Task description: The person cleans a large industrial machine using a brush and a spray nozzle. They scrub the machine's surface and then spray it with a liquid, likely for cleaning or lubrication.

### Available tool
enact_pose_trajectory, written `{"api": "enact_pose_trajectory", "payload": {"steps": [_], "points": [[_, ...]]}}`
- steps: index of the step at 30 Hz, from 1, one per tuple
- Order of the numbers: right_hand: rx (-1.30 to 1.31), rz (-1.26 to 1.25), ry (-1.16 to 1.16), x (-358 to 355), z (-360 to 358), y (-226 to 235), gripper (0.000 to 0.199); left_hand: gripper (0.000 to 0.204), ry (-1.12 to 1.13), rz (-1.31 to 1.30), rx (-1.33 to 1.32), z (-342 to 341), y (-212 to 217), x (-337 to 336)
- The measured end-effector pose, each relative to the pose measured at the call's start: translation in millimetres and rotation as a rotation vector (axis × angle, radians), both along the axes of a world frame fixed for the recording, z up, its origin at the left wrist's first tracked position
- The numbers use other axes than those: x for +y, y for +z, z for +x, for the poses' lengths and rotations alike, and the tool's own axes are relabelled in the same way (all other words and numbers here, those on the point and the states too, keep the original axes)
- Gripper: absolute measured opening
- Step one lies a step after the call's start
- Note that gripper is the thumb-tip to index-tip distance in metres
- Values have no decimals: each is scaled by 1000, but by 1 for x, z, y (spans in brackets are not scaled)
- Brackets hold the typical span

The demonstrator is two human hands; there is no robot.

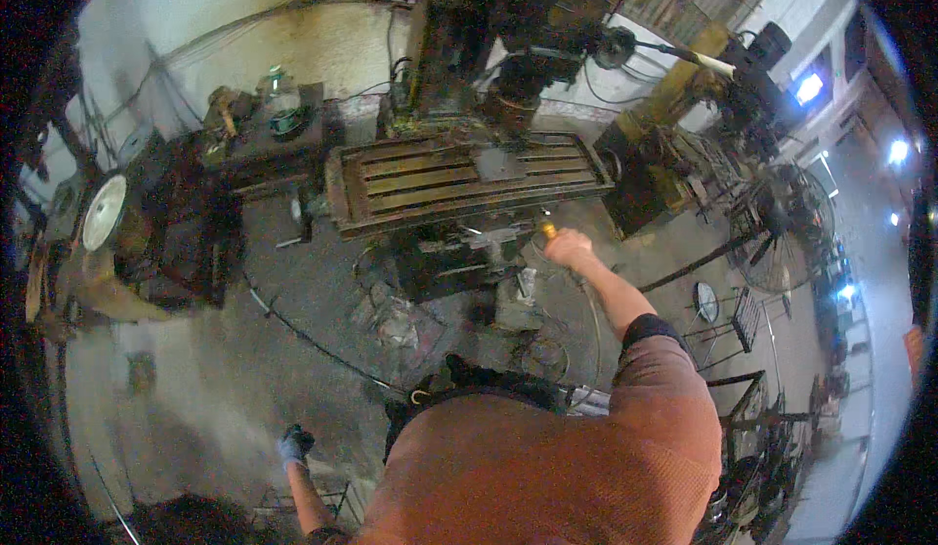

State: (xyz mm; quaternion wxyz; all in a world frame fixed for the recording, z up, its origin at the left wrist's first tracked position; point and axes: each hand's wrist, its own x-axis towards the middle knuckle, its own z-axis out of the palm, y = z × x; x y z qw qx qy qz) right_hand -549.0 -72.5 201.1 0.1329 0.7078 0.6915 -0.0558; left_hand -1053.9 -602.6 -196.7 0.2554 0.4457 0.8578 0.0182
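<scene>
My right hand [571, 249] reaches forward and is closed around a crank handle with an orange knob [549, 229], at the front right corner of a milling machine's slotted table [469, 178]. The table is rusty and long, with the machine's dark head [513, 86] above it. My left hand [293, 444] wears a dark blue glove and hangs low by my left side over the concrete floor, fingers curled, with nothing visible in it. My orange-brown shirt fills the lower middle of the view.
A dark workbench [244, 154] with a glass jar [279, 86] stands at the left, beside a white disc [103, 213]. A black cable [313, 340] crosses the floor. Scrap lies under the machine. A pedestal fan [782, 237] and metal frames [733, 320] crowd the right.
</scene>
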Motion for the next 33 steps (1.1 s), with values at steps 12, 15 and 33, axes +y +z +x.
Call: {"api": "enact_pose_trajectory", "payload": {"steps": [12, 15, 33], "points": [[47, -123, -14, 175, 178, 19, 38, 33, 836, 349, -1031, 113, 112, 130], [87, -210, 94, 178, 198, 50, 40, 33, 763, 301, -905, 154, 119, 148], [231, 82, 83, 340, 181, 38, 35, 12, 985, 649, -960, 246, 230, 306]]}}
